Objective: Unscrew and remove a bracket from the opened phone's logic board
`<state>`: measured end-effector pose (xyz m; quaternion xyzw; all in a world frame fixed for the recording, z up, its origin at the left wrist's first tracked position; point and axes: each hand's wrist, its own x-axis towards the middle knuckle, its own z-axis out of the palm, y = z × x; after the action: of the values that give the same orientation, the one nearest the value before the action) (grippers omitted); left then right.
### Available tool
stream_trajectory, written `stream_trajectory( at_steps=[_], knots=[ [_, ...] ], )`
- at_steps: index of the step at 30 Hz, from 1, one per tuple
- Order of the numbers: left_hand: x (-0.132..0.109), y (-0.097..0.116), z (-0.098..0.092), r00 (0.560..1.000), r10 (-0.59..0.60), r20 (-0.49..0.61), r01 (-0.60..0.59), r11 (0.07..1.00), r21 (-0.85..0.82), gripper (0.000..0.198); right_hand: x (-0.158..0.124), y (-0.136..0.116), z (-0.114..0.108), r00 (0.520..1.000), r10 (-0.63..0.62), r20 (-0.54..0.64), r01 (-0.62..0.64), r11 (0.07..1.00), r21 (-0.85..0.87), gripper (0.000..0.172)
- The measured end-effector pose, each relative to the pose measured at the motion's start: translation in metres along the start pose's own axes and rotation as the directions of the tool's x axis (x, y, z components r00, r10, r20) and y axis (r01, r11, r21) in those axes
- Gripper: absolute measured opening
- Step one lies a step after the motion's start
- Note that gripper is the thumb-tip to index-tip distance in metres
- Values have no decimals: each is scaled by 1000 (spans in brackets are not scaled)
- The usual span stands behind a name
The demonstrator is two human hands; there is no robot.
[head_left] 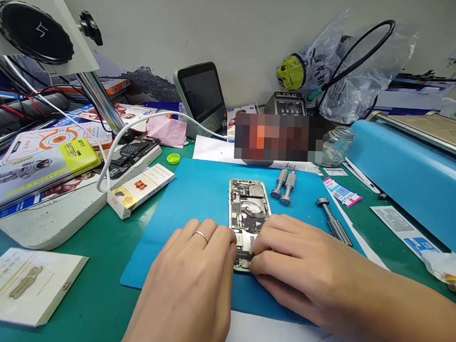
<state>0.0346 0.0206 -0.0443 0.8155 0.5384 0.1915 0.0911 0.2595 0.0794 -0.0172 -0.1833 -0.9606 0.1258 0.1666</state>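
Observation:
An opened smartphone (251, 215) lies face-up on a blue work mat (181, 209), its inner boards and parts exposed. Along its lower left edge, my left hand (197, 270) is closed, fingers curled against the frame, with a ring on one finger. My right hand (299, 260) is closed too, its bent fingertips pressed at the phone's lower right side. Both hands partly cover the phone's lower edges, so whether a small part is pinched there is hidden. Beyond the phone are two grey screwdrivers (284, 184); a third screwdriver (334, 222) lies to the right.
On the left are a cigarette box (141, 190), a battery box (42, 175), another phone body (136, 154) and a white carton (30, 286). A smart display (201, 96) stands behind. A glass jar (338, 146) and a blue machine (409, 169) are at the right.

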Motion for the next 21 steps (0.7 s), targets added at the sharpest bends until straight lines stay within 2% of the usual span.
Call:
stream_trajectory(
  at_steps=[13, 21],
  knots=[
    [1, -5, 5, 993, 108, -49, -105, 993, 62, 22, 1, -3, -1, 999, 27, -18, -27, 1000, 5, 24],
    [3, -6, 10, 984, 147, -99, -141, 988, 66, 18, 0, -1, 0, 980, 83, -180, -79, 996, 29, 27]
  ],
)
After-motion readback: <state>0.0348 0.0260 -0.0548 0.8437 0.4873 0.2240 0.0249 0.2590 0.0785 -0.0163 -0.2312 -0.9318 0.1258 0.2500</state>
